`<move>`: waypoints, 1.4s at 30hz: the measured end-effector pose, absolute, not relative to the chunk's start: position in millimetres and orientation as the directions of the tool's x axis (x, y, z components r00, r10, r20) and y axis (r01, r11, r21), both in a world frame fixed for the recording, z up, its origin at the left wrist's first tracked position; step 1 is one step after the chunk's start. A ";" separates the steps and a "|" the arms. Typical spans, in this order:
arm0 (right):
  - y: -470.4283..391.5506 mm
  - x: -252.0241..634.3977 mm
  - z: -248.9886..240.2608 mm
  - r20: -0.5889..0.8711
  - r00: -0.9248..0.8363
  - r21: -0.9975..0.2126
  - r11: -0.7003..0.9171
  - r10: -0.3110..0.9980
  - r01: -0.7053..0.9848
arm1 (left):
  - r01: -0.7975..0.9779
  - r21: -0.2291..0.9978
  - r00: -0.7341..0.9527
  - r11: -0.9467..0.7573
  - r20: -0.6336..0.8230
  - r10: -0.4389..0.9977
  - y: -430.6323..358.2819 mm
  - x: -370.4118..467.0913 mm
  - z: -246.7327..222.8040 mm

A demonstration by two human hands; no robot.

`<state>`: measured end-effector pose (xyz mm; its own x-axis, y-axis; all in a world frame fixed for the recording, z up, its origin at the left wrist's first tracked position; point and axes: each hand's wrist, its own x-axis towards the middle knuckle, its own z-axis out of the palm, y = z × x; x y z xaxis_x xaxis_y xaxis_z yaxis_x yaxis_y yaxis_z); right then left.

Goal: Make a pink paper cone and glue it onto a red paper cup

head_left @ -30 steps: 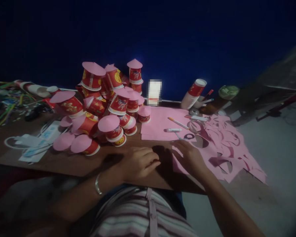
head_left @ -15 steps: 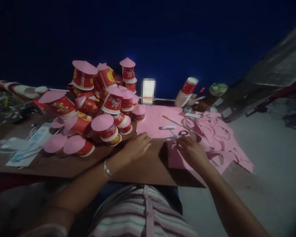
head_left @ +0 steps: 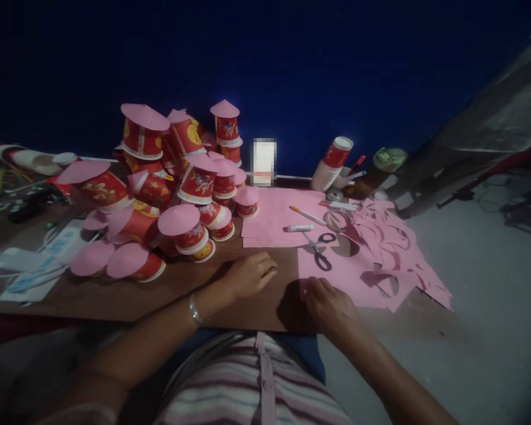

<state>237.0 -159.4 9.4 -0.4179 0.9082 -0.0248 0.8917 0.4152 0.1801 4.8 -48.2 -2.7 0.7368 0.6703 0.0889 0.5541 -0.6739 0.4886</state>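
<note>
My left hand (head_left: 253, 274) lies low over the brown tabletop, its fingers loosely bent and a little apart, with nothing seen in them. My right hand (head_left: 328, 302) is at the near left corner of a pink paper sheet (head_left: 316, 265), fingers bent downward and loose; nothing shows in them, though the fingertips are partly hidden. Just beyond it, scissors (head_left: 321, 251) with dark handles lie spread on the paper. A white glue stick (head_left: 300, 228) and an orange-and-white pen (head_left: 308, 215) lie on stacked pink sheets (head_left: 265, 212) farther back.
Red paper cups with pink cone hats (head_left: 181, 221) are piled at left. Pink cut-out scraps (head_left: 393, 242) cover the right side. Stacked cups (head_left: 337, 154) and a green-topped jar (head_left: 387, 162) stand behind. A white power strip with cables (head_left: 39, 260) lies far left.
My right hand has come away from the scissors and moved nearer to me, leaving them on the paper. My left hand has shifted slightly toward me. The camera view has moved a little.
</note>
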 end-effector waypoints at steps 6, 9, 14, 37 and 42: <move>-158.2 240.2 15.8 -0.103 -0.379 0.187 0.392 0.920 0.901 | 0.509 0.549 0.740 -0.663 0.114 0.662 -49.6 2.8 -7.4; -153.8 241.4 13.0 -0.069 -0.363 0.218 0.369 0.929 0.904 | 0.481 0.613 0.736 -0.627 0.105 0.668 -51.3 5.3 -5.6; -153.9 233.6 26.2 0.209 -0.417 0.032 0.420 0.884 0.907 | 0.439 0.877 0.670 -0.196 -0.174 0.721 -53.7 10.5 8.5; -36.8 284.7 0.2 0.155 -0.499 -0.050 0.511 0.853 0.858 | 0.576 0.792 0.491 -0.202 -0.139 0.860 -57.5 -52.0 37.3; -55.7 300.9 10.9 0.108 -0.424 -0.051 0.431 0.899 0.901 | 0.591 0.780 0.497 -0.207 -0.151 0.854 -63.9 -60.4 35.2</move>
<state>300.9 -55.7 10.9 -0.4241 0.8991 0.1081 0.9009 0.4310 -0.0507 -60.4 -63.9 35.2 0.4975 0.8543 -0.1507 0.5910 -0.2066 0.7797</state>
